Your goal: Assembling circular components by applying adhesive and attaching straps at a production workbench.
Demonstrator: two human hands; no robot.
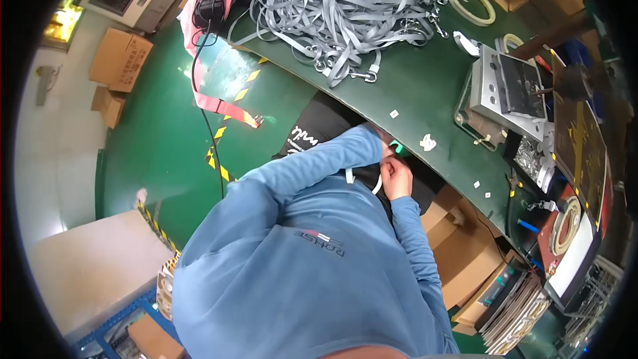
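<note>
Both hands are close together over my lap, just below the table's near edge. My left hand point(385, 144) shows only in part beyond its blue sleeve. A small bright green piece point(397, 147) sticks out beside it; its kind is too small to tell. My right hand point(399, 178) has its fingers curled together in a pinch, just nearer to me than the left. Whatever lies between the fingers is hidden. A white cord point(379, 185) hangs beside the right hand, against my dark clothing.
A heap of grey lanyards point(339, 6) with metal hooks covers the far part of the green table point(372, 96). Tape rolls point(471, 4) lie beyond it. A grey device with a dark screen point(508, 90) stands to the right. Cardboard boxes point(465, 246) stand under the table.
</note>
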